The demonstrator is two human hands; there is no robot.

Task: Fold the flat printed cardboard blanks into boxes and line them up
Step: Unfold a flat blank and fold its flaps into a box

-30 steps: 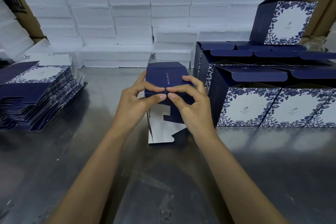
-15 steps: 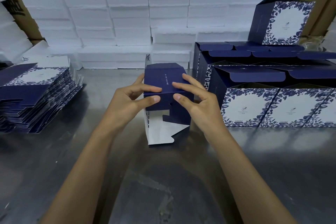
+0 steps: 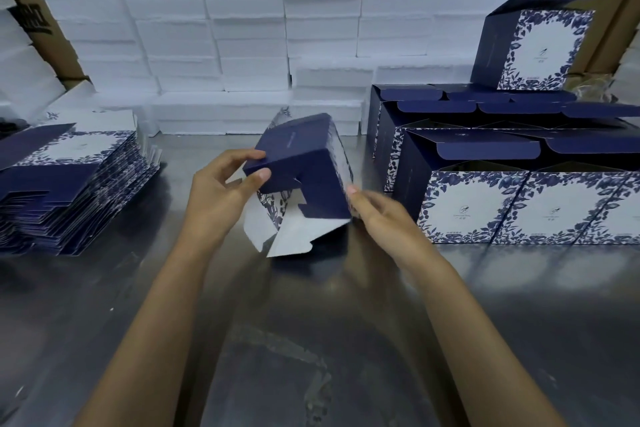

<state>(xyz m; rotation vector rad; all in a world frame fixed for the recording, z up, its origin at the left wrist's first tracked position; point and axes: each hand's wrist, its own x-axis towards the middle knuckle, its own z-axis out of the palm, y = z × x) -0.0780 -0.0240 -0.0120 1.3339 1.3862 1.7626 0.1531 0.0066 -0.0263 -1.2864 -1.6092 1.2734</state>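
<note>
Navy half-folded box [image 3: 304, 166] tilts between pinching left hand [image 3: 221, 194] and blurred right hand [image 3: 377, 215].

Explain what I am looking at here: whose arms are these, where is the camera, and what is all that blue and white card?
There is no machine here: a person wears a camera on the head, looking down at both bare arms. The left hand grips a half-folded navy cardboard box, tilted, with white flaps hanging open below. The right hand touches the box's right edge; it is blurred, so its hold is unclear. On the grey metal table, a stack of flat navy-and-white printed blanks lies to the left, and finished floral-printed boxes stand in rows to the right, lids open. Behind are white foam blocks.
</note>
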